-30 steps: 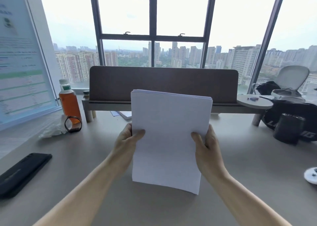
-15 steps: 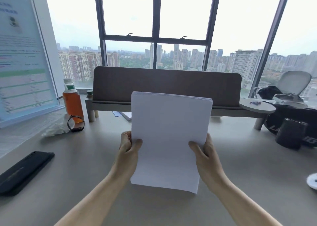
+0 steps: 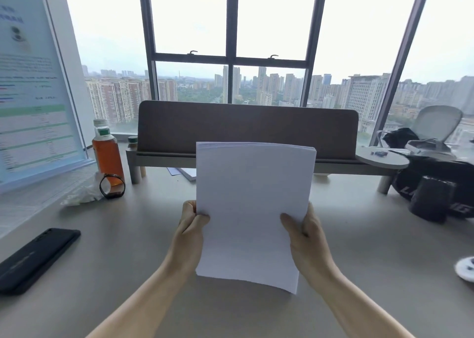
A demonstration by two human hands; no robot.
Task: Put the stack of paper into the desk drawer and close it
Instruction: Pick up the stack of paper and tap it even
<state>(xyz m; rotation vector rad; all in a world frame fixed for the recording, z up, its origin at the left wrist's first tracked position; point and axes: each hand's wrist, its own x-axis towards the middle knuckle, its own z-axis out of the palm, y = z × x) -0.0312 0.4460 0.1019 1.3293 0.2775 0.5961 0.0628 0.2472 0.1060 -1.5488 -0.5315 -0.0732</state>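
Your left hand [image 3: 191,231] grips the left edge of the stack of paper [image 3: 252,209], thumb on the front sheet and fingers curled behind. Your right hand [image 3: 305,237] grips the right edge the same way. Both grips are closed on the stack.

The stack stands nearly upright at the centre of the frame, held above the tabletop [image 3: 128,248]; its lower edge bows slightly and appears clear of the surface. Its sheets look roughly aligned.

Outward from the stack, a black phone [image 3: 36,256] lies at lower left, an orange bottle [image 3: 107,152] stands at middle left, and a brown divider panel [image 3: 246,127] runs behind the stack. Dark bags [image 3: 436,183] sit at the right edge.

Task status: the stack is in hand, so pickup is complete. No drawer is visible in this view; you cannot tell whether it is open. Still to do: locate the drawer, open it if needed, lay the stack inside, and close it.
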